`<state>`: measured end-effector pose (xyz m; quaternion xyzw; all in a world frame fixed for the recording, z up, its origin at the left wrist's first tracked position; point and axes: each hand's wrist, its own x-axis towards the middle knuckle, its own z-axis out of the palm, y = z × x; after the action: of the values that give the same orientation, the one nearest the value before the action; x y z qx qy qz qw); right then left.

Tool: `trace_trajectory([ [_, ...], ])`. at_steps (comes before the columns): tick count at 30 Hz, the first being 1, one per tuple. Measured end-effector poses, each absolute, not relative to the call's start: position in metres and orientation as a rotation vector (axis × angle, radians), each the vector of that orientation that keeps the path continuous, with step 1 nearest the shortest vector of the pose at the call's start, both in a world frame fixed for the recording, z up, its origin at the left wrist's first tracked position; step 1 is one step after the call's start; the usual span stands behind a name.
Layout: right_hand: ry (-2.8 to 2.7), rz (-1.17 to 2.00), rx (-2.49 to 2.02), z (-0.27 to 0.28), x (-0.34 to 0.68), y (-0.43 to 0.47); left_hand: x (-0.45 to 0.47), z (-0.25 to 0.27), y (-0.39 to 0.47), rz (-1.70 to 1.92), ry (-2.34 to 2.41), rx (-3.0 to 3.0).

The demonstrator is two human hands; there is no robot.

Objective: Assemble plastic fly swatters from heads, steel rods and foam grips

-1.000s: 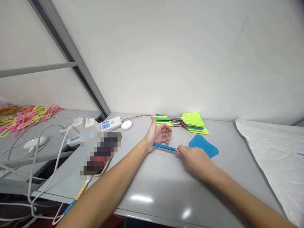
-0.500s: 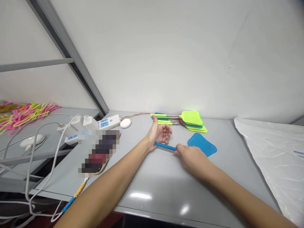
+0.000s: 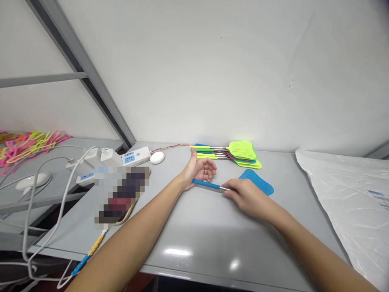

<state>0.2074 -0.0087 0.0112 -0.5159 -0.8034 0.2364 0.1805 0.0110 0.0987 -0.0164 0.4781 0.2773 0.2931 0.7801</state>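
A blue fly swatter point(image 3: 206, 184) lies across the middle of the grey table, its handle pointing left and its perforated head to the right. My right hand point(image 3: 243, 194) pinches its metal shaft just past the handle. The handle's end rests against the heel of my left hand point(image 3: 200, 168), whose palm is turned toward it with the fingers loosely curled and apart, gripping nothing. Behind my left hand is a stack of fly swatters point(image 3: 243, 150) in yellow-green, green, blue and red, heads to the right.
A white plastic sheet or bag point(image 3: 343, 194) covers the right side. To the left are a pixelated phone-like object point(image 3: 124, 194), a white power strip point(image 3: 135, 157), a round white device point(image 3: 157, 157) and looping cables point(image 3: 65, 194). Pink and yellow strips point(image 3: 39, 144) lie beyond the metal frame point(image 3: 82, 73).
My right hand has slid rightward from the handle's end onto the metal shaft, which now shows between handle and fingers. My left hand holds its pose; the view has shifted slightly.
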Motion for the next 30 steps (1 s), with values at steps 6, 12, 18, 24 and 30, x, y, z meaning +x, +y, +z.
trace_trajectory([
  [6, -2.319, 0.425, -1.639, 0.008, 0.209, -0.009, 0.011, -0.012, 0.095, 0.606, 0.579, 1.04],
  [12, -2.449, 0.258, -1.634, 0.0, 0.204, -0.009, 0.011, -0.011, 0.093, 0.63, 0.551, 1.004],
  [18, -2.479, 0.257, -1.586, -0.004, 0.202, -0.009, 0.013, -0.013, 0.094, 0.66, 0.562, 0.947],
  [24, -2.468, 0.233, -1.598, -0.004, 0.203, -0.011, 0.015, -0.013, 0.092, 0.649, 0.559, 0.934],
  [30, -2.41, 0.298, -1.595, -0.001, 0.213, -0.005, 0.021, -0.018, 0.089, 0.766, 0.589, 0.839],
])
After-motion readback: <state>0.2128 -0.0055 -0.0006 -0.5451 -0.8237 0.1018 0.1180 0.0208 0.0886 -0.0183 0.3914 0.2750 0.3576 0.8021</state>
